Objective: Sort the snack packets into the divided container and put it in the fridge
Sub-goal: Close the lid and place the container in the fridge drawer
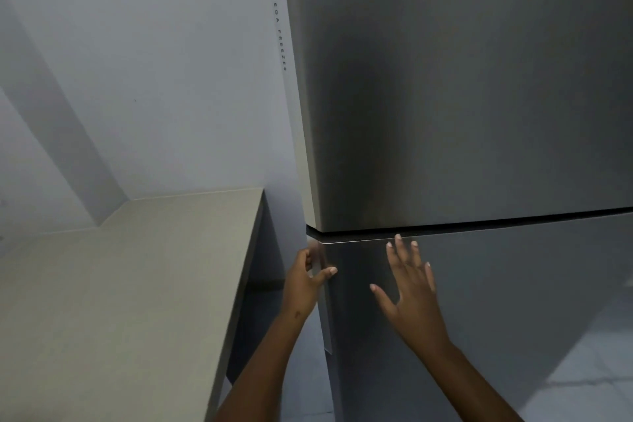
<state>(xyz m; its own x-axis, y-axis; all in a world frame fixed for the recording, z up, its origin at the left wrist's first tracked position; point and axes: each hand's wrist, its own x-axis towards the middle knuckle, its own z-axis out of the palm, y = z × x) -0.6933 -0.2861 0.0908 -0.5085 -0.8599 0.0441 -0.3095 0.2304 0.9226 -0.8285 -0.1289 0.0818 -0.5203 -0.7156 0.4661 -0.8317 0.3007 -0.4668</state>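
Grey wall (137, 62), steel fridge (462, 96) shut

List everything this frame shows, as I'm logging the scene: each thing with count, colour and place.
fridge: one, steel grey, fills the right side.
upper door: one, grey, above the dark gap, "MEGA FREEZER" lettered on its left edge.
lower door: one, grey, below the gap.
counter: one, beige, left of the fridge.
wall: pale grey, behind the counter.
floor: light tiles, bottom right.
left hand: grips the lower door's left edge.
right hand: fingers spread over the lower door's front.
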